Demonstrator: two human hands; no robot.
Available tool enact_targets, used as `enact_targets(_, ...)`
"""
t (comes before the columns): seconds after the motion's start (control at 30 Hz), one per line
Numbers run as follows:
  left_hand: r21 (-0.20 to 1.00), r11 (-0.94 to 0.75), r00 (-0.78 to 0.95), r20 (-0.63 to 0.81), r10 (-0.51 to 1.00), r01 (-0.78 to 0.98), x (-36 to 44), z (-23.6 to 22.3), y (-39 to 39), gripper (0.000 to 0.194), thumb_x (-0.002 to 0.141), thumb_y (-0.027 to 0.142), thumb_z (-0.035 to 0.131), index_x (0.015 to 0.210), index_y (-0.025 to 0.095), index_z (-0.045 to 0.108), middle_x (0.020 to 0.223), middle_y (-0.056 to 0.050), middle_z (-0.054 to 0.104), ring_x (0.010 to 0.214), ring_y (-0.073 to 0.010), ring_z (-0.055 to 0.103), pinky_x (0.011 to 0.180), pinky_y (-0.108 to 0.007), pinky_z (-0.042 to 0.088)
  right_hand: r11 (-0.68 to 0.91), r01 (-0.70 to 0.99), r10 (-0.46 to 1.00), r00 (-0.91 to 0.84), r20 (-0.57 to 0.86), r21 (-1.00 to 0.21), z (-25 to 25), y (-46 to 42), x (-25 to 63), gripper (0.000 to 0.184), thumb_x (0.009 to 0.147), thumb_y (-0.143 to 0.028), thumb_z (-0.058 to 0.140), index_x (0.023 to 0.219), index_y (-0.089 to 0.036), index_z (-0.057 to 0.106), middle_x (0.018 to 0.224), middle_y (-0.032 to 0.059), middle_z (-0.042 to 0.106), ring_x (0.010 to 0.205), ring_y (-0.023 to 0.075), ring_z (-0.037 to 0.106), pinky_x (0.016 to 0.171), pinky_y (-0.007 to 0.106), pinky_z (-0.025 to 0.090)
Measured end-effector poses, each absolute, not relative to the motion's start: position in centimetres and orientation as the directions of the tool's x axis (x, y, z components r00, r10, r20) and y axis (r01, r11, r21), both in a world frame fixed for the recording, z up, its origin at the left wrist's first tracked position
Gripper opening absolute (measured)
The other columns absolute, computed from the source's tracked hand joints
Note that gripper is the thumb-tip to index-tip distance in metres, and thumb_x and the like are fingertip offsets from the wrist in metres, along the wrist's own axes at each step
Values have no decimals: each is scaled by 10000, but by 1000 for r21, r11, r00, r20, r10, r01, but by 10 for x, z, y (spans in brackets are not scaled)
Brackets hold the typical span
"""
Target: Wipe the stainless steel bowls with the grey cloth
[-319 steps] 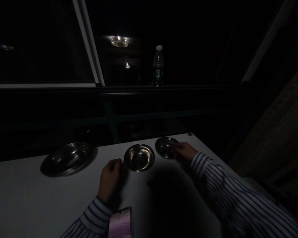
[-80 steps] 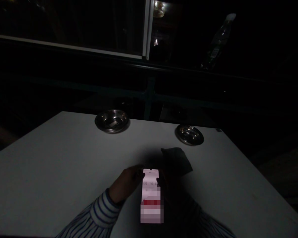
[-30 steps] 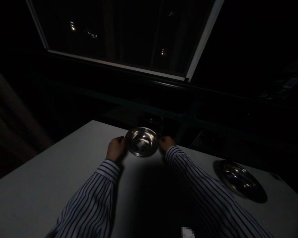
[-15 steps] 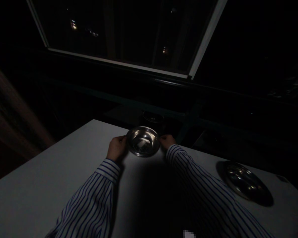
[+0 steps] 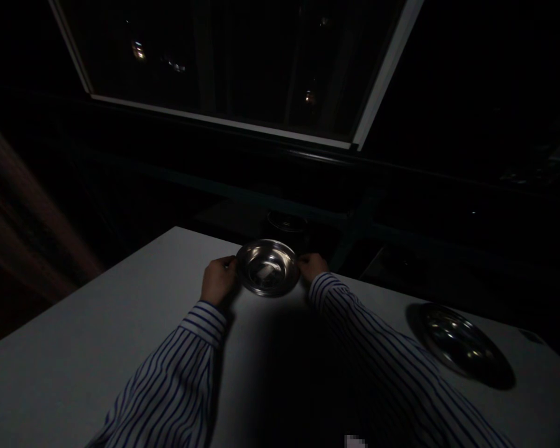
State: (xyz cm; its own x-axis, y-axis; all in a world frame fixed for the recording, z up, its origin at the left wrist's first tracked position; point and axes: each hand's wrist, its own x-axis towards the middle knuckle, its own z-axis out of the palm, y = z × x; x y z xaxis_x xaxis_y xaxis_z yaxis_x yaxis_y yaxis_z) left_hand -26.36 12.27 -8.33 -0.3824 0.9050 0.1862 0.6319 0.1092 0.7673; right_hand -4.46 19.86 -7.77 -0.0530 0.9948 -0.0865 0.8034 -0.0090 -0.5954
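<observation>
A shiny metal bowl (image 5: 267,269) is at the far edge of the white table, its inside facing me. My left hand (image 5: 218,279) pinches its left rim, and my right hand (image 5: 313,266) pinches the rim on the right. Both hands are closed, with the fingertips partly hidden at the rim. Inside the bowl I see bright reflections; whether anything lies in it I cannot tell. Whether its base touches the table is also unclear in the dim light.
A second, larger metal bowl or basin (image 5: 462,341) sits on the right side of the white table (image 5: 135,311). Beyond the far edge stands a dark round container (image 5: 286,221). A window (image 5: 242,62) is behind, and a curtain (image 5: 23,211) hangs at left.
Hardly anything differs. Both hands still hold the bowl at almost the same spot, and the view has shifted very slightly.
</observation>
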Motion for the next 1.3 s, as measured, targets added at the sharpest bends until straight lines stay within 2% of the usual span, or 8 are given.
enact_targets(0.13,752,136,-404,184,896,644,-263,-80,121,369,798,313,426,982,152,703,1017,-134,703,966,-271,629,814,-327,436,-17,783,995,-49,-89,-621,-77,201,-43,220,863,-325,544,995,-159,599,1063,57,598,1003,184,560,879,393,444)
enact_targets(0.27,765,114,-383,182,906,634,-266,-82,123,360,793,302,444,997,152,700,1036,-126,697,968,-260,632,828,-317,440,-66,742,992,-20,-121,-667,-80,205,-42,201,857,-310,555,970,-150,601,1030,51,603,975,178,569,852,377,459)
enact_targets(0.53,823,55,-345,176,922,566,-268,-88,126,386,803,338,445,1021,131,687,991,-102,715,930,-232,649,809,-299,467,-207,578,969,9,-247,-789,-82,208,-42,200,869,-293,539,952,-118,588,919,34,612,776,124,595,677,287,508)
enact_targets(0.87,899,16,-373,165,913,437,-267,-88,128,369,778,331,484,1003,128,695,982,-94,719,948,-236,641,840,-327,469,-344,423,930,33,-365,-838,-79,205,-39,222,888,-326,507,904,-113,569,767,-3,577,583,68,536,523,205,465)
enact_targets(1.07,943,-17,-402,158,902,333,-263,-75,125,339,735,293,551,986,118,699,1031,-102,703,948,-234,635,876,-338,452,-339,375,935,30,-354,-863,-77,203,-39,218,884,-323,512,898,-113,566,764,-5,571,577,65,527,514,199,457)
enact_targets(1.3,993,-20,-451,72,890,118,-253,-50,112,390,709,287,590,1047,110,668,976,-102,716,813,-208,648,694,-308,504,-259,337,960,-11,-278,-905,-57,191,-35,168,880,-273,522,878,-111,570,752,-12,567,581,65,527,524,198,458)
